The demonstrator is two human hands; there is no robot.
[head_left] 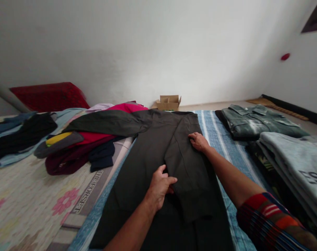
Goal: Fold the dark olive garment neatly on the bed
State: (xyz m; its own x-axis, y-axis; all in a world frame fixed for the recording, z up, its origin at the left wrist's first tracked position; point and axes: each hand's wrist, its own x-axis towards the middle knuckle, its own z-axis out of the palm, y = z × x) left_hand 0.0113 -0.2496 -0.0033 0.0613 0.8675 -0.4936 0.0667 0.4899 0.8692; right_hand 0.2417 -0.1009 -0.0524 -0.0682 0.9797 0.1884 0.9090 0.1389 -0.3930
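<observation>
Bed (221,146) bears soft, limp trousers (153,157): your left hand (160,186) pinches a fold, right hand (198,141) presses flat; grip seams.

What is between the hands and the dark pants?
Nothing visible. The left hand pinches a fold at the middle of the dark pants, and the right hand lies flat on them nearer the waist. Both touch the cloth directly, and the heap of clothes sits off to the left.
</observation>
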